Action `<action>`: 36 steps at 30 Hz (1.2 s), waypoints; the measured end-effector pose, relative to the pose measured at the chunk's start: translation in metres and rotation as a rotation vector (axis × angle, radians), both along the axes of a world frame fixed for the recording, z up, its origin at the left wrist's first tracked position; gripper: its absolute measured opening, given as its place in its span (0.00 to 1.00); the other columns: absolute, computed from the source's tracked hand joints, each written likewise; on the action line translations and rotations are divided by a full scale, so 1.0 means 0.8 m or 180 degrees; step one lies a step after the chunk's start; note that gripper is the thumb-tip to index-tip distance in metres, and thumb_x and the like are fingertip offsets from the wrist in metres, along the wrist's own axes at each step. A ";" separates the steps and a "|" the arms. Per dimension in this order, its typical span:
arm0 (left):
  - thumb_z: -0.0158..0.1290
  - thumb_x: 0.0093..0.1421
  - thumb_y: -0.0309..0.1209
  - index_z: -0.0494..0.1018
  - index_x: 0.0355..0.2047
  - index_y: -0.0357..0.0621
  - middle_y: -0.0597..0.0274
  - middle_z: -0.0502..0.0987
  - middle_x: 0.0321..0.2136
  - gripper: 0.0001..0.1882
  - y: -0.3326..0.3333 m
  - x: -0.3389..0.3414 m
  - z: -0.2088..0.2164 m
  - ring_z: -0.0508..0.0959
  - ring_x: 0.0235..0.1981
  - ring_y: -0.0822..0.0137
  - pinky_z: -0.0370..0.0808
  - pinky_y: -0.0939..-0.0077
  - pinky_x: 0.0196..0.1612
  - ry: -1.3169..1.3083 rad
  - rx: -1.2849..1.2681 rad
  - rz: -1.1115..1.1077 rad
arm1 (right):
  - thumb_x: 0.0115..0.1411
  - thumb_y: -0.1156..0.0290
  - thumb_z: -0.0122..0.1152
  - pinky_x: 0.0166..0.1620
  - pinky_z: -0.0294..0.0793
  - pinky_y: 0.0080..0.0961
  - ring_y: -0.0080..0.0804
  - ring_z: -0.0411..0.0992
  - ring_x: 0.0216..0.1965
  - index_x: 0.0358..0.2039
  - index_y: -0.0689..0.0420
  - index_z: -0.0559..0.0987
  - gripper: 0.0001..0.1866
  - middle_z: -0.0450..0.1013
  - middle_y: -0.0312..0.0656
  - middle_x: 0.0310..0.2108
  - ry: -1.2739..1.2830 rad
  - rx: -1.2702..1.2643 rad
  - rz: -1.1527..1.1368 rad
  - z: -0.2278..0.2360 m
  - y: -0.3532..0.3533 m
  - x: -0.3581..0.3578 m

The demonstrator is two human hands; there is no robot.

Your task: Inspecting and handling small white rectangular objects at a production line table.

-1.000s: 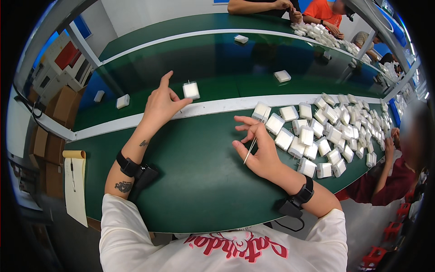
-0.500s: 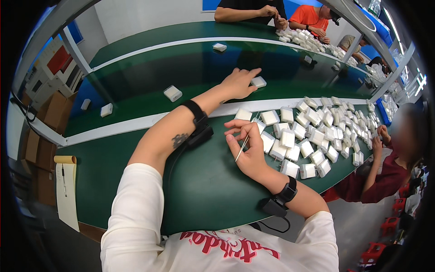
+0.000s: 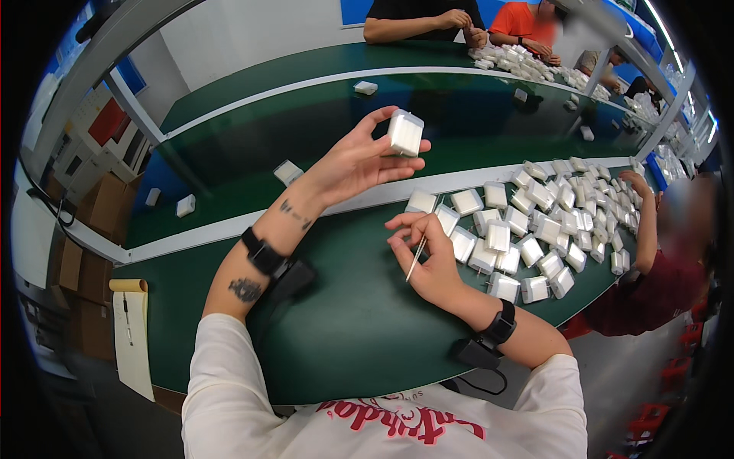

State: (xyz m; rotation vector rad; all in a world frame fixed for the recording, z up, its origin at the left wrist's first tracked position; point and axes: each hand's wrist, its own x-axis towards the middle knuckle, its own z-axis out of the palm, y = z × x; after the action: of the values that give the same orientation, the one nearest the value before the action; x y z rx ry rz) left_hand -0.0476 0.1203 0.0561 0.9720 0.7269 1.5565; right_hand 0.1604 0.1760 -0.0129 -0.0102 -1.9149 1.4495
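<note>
My left hand is raised over the dark green belt, its fingers closed around a white power adapter. Thin metal tweezers are held in my right hand, which hovers at the near edge of the adapter pile, fingers curled. Beside and beyond that hand spreads the pile of white adapters on the green table; some show metal prongs. Another adapter lies on the belt, partly hidden behind my left wrist.
A white rail separates table from belt. More adapters lie along the belt, one at its left. A notepad with a pen lies at the left edge. Co-workers sit across and at right, one hand at the pile.
My left hand has picked an adapter up off the belt and brought it nearer. My right hand stays almost in place with the tweezers. The co-worker at right has reached farther over the pile.
</note>
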 end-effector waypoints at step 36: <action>0.59 0.58 0.25 0.79 0.44 0.40 0.56 0.82 0.40 0.13 -0.116 0.055 0.032 0.79 0.46 0.66 0.76 0.72 0.50 0.3289 0.0105 0.2278 | 0.61 0.83 0.58 0.38 0.72 0.19 0.19 0.70 0.33 0.31 0.58 0.63 0.12 0.75 0.46 0.41 -0.0611 -0.0040 0.0372 -0.001 -0.001 0.004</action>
State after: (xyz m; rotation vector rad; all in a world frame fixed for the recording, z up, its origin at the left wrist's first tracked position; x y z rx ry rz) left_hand -0.0036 0.0278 0.0815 1.6719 1.9318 1.5722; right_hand 0.1637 0.1754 -0.0140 -0.0456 -2.0908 1.5873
